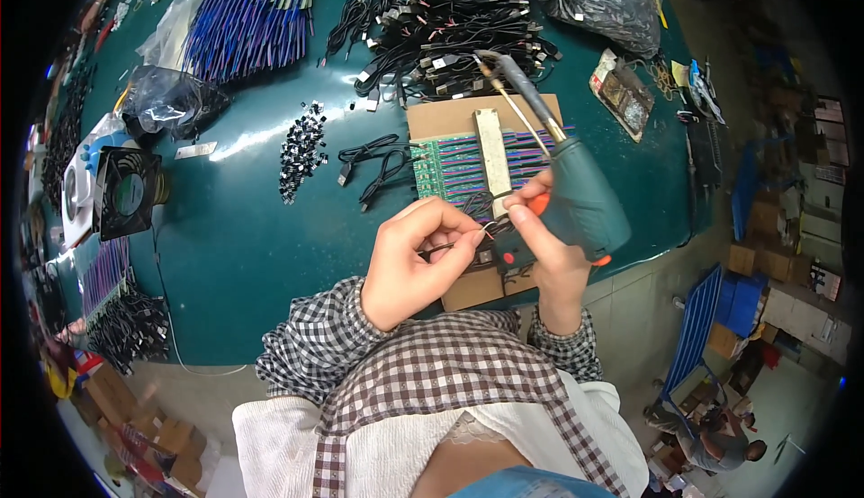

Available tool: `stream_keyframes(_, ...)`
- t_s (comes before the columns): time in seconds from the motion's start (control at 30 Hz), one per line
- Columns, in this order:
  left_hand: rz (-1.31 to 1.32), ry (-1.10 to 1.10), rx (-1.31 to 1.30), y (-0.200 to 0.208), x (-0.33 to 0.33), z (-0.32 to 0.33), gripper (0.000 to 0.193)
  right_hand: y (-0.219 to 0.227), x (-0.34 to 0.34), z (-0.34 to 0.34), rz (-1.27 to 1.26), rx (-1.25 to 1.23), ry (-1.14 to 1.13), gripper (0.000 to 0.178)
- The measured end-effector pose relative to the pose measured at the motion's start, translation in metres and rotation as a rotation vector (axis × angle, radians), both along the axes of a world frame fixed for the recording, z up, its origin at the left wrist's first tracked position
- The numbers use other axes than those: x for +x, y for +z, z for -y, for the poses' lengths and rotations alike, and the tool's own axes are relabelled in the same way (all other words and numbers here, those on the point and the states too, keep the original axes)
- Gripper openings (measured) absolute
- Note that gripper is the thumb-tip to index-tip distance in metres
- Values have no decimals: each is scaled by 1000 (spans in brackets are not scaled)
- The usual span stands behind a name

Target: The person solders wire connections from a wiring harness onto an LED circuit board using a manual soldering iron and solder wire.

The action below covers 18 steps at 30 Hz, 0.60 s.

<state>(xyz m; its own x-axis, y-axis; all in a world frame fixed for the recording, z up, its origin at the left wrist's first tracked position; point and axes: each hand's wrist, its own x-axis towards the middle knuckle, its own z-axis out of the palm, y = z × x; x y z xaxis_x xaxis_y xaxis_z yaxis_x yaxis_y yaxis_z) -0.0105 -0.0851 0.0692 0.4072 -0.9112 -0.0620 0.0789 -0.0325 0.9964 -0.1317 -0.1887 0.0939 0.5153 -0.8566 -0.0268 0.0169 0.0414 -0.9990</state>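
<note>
Black cable (438,249), centre of frame, is slanting up rightward between two hands: left hand (405,262) pinching it, nearer the exposed wires (489,227); right hand (556,264) holding thumb and finger narrow, contents unclear; green circuit boards (429,170) lying just above.

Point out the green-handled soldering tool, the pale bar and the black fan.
Green-handled soldering tool (589,194): head view, on the green handle.
Pale bar (491,158): head view, mid-length on its upper face.
Black fan (127,194): head view, near the middle of its round face.
</note>
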Motion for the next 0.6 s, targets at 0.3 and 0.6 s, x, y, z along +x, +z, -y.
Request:
stream_keyframes(0.3,-84,202,156,-12,29,-2,6,1,-24,-4,1,176,-36,31)
stream_keyframes(0.6,288,280,285,-35,39,20,7,-2,-40,-6,-49,198,-31,25)
